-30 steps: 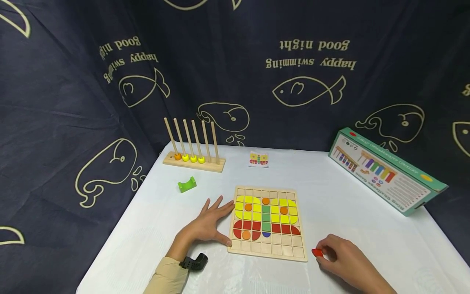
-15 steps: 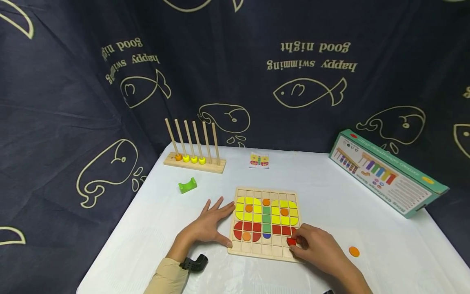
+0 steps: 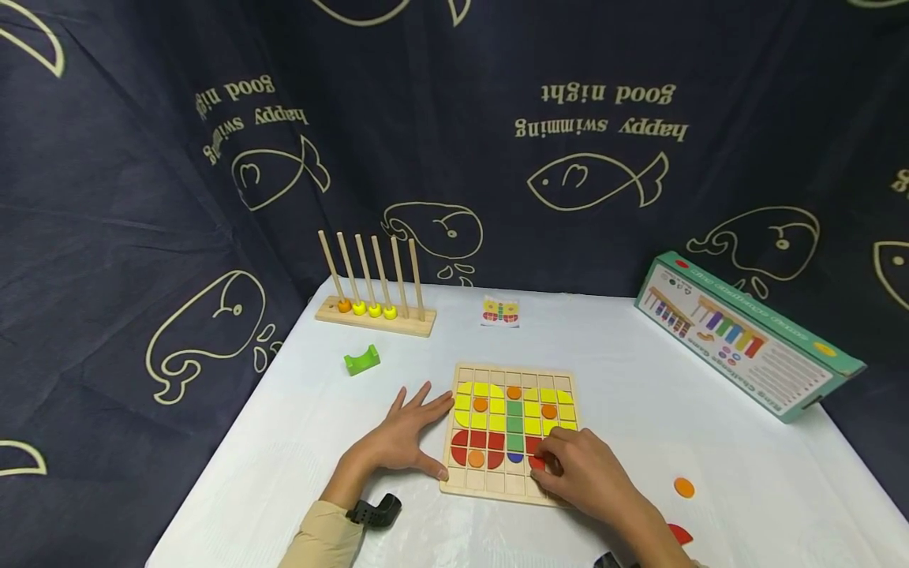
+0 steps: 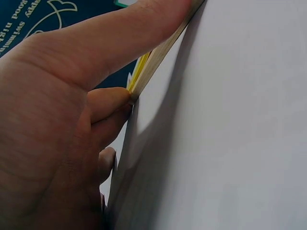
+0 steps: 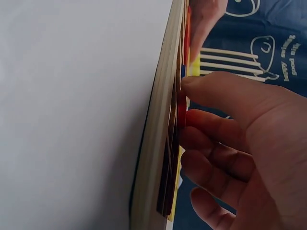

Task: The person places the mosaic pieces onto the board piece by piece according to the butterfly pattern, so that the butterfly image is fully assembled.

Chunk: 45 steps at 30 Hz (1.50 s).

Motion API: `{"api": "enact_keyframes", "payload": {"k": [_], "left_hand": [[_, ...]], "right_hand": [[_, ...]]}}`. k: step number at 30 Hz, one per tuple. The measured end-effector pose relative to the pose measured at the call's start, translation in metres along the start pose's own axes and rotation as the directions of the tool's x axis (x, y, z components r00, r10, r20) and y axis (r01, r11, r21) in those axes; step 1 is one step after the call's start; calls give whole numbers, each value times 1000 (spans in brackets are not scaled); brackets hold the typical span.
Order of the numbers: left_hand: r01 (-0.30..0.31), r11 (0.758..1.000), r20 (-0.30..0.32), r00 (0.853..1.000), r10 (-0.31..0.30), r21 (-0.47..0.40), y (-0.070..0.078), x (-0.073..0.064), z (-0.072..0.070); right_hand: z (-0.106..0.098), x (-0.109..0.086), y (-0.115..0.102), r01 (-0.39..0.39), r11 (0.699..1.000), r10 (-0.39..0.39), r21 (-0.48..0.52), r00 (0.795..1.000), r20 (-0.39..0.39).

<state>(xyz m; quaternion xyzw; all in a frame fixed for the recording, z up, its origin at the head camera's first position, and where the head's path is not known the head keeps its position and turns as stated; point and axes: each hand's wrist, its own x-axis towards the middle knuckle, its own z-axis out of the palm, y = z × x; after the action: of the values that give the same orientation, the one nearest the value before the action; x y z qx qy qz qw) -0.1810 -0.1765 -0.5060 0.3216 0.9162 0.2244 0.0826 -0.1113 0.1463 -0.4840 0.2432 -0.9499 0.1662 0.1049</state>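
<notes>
A wooden grid board bears a butterfly pattern of yellow, red, green, orange and blue flat pieces. My left hand lies beside it with fingers spread; thumb and fingertips touch its left edge, as the left wrist view also shows at the board's side. Over the lower right of the pattern, my right hand pinches a red rounded piece against the board, just right of the green column. In the right wrist view thumb and forefinger meet at this red piece. The hand hides nearby squares.
On the table right of the board lie an orange disc and another red piece, partly behind the forearm. Further back stand a peg rack, a green curved block, a butterfly card and a long game box.
My right hand has carried the red piece leftward from the table onto the board's lower right. The orange disc and another red piece have come into sight. My left hand stays put.
</notes>
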Motion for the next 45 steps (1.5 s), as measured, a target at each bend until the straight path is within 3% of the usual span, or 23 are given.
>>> {"api": "enact_keyframes", "payload": {"k": [11,20,23,27,30,33,40,45], "left_hand": [[3,1000,3,1000,-3,4,3,0,-2],[-2,1000,3,1000,2,18,2,0,-1],[-5,1000,6,1000,5,17,3,0,-2],[-4,1000,3,1000,4,9,4,-1,-3],[-7,1000,0,1000,7,9,4,-1,-3],[-11,1000,-2,1000,11,8,3,-1,-3],[-6,1000,-4,1000,6,2,2,-1,-3],[-8,1000,-1,1000,8,2,1,-1,-2]], "right_hand": [[-3,-4,3,-34,999,33,35,998,51],[-23,-32,25,-174,984,169,49,982,79],[-33,-44,34,-278,958,268,66,955,129],[-46,-59,52,-432,900,413,58,887,208],[-54,-73,72,-482,875,461,47,859,223],[-61,-88,91,-509,859,488,61,848,209],[-65,-108,117,-527,840,501,126,844,189],[-64,-109,124,-580,801,533,149,804,262]]}}
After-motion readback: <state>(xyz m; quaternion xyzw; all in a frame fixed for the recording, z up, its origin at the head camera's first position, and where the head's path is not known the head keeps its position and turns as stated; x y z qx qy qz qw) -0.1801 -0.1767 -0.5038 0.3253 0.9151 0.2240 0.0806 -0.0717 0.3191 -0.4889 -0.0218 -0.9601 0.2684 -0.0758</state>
